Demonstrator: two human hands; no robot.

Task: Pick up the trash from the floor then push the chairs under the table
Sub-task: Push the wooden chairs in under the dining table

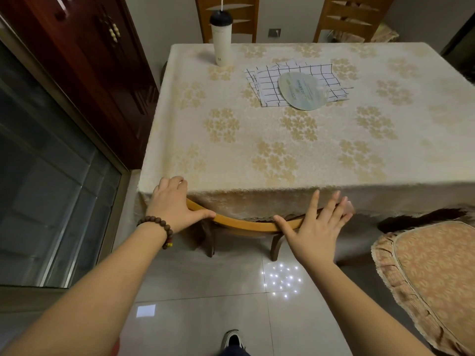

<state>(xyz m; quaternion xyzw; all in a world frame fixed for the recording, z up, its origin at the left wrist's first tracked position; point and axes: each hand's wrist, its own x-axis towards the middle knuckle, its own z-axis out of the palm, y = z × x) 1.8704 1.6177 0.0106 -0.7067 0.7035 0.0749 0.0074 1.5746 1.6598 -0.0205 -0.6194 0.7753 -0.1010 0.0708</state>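
A wooden chair (244,226) stands under the near edge of the table (270,155), only its curved top rail and two back legs showing below the cream flowered tablecloth. My left hand (172,204), with a bead bracelet on the wrist, is curled over the rail's left end. My right hand (314,224) lies flat against the rail's right part, fingers spread and straight. A second chair with a peach seat cushion (431,278) stands out from the table at the right. No trash shows on the floor.
On the table lie a checked cloth (270,86), a round hand fan (302,91) and a tall cup with a straw (222,37). Two more wooden chairs (231,19) stand at the far side. A dark wooden cabinet (97,73) and a glass door (46,176) lie left.
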